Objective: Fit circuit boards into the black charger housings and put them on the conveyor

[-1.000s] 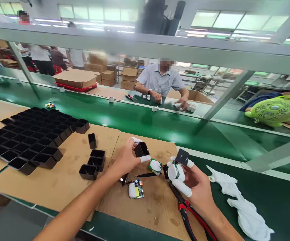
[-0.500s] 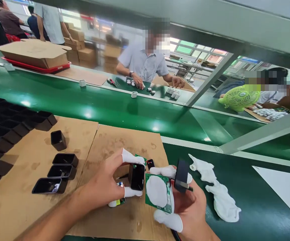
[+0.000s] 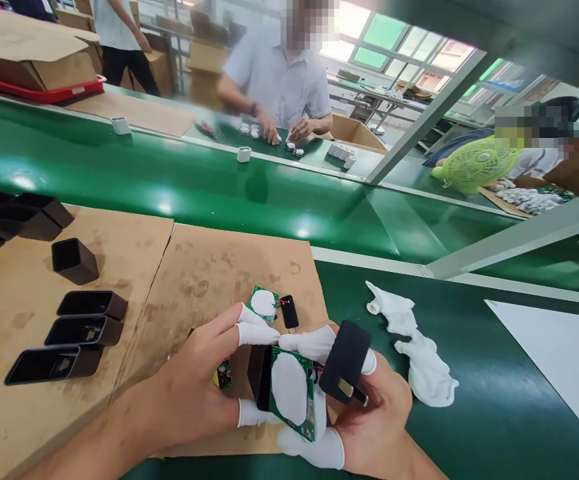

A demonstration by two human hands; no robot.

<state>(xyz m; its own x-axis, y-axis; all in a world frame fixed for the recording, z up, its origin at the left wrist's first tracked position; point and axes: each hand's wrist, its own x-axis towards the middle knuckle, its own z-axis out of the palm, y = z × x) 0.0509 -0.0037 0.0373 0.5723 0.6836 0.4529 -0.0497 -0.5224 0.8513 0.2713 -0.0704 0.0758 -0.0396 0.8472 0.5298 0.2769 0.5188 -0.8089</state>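
Note:
My left hand [image 3: 209, 373], in white finger cots, grips a black plastic housing [image 3: 258, 377] between thumb and fingers. My right hand [image 3: 364, 413], also in finger cots, pinches a green circuit board [image 3: 308, 417] with a white pad [image 3: 288, 388] on its face. A black plug cover with metal pins [image 3: 345, 363] is wired to that board and rests against my right fingers. The board's edge is at the open mouth of the housing. Just behind lies another padded circuit board [image 3: 263, 303] with its black plug piece [image 3: 289, 312]. Part of one more board [image 3: 223, 375] shows under my left hand.
Several black housings [image 3: 92, 303] stand on the cardboard [image 3: 219, 260] at left. Crumpled white cloth or gloves [image 3: 427, 360] lie at right beside a white sheet [image 3: 554, 360]. Beyond the green conveyor belt [image 3: 194, 180], a person [image 3: 274, 87] handles small white parts. A slanted metal post [image 3: 519, 230] crosses the right.
The housing and circuit board have come together, from apart to touching. My view has tilted and shifted, and the person across has brought both hands close together.

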